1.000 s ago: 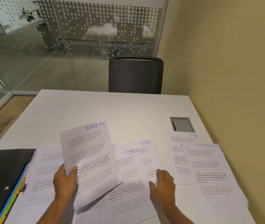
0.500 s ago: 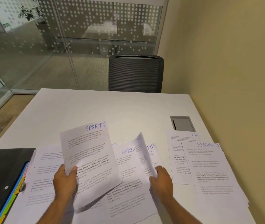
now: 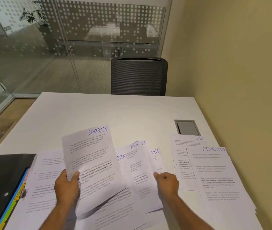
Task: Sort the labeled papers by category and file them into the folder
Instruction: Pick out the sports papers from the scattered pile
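My left hand [image 3: 67, 188] holds a sheet labeled SPORTS [image 3: 90, 156] tilted up above the loose papers [image 3: 49, 185] spread on the white table [image 3: 98, 112]. My right hand [image 3: 167, 182] pinches an HR sheet [image 3: 138, 165] and lifts it off the pile; beneath it show an ADMIN sheet [image 3: 121, 157] and another HR sheet [image 3: 156, 156]. To the right lie an HR stack [image 3: 181, 155] and a FINANCE stack [image 3: 218, 176]. The black folder [image 3: 1, 180] with coloured tabs lies at the left edge.
A dark mesh chair [image 3: 139, 77] stands at the table's far side. A grey cable hatch [image 3: 187, 127] is set into the table near the right wall. A glass partition runs along the left and back.
My right hand has lifted and drawn an HR sheet up from the middle pile, covering most of the ADMIN label. The SPORTS sheet in my left hand has stayed put.
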Action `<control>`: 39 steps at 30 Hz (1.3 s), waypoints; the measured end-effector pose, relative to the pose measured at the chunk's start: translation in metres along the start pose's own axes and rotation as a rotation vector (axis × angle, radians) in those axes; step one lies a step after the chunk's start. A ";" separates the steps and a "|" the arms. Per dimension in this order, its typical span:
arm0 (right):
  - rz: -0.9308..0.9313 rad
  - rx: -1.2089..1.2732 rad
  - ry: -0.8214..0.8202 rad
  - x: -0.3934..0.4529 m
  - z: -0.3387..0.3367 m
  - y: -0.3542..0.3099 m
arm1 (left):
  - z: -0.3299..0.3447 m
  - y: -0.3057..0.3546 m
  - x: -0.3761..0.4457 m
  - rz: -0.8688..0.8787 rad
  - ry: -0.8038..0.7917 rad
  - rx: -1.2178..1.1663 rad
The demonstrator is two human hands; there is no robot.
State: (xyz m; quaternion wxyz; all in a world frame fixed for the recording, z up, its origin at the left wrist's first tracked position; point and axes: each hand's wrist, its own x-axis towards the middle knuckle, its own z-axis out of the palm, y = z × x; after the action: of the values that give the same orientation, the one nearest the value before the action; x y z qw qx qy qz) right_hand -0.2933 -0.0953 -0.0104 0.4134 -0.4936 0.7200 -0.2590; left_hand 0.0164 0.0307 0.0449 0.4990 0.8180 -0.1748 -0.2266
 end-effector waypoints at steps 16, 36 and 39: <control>-0.020 -0.163 0.178 0.024 -0.079 0.002 | 0.011 0.004 -0.010 -0.004 -0.012 -0.006; -0.011 0.441 0.459 0.067 -0.164 -0.015 | 0.023 0.015 -0.019 -0.025 -0.107 0.002; -0.015 0.632 0.511 0.076 -0.178 -0.020 | 0.029 0.015 -0.019 -0.041 -0.132 0.006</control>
State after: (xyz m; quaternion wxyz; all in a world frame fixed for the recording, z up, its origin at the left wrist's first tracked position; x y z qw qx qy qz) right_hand -0.4479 -0.1793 0.0728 0.3508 -0.2673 0.6809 -0.5847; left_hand -0.0164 0.0126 0.0509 0.4792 0.8062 -0.1912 -0.2897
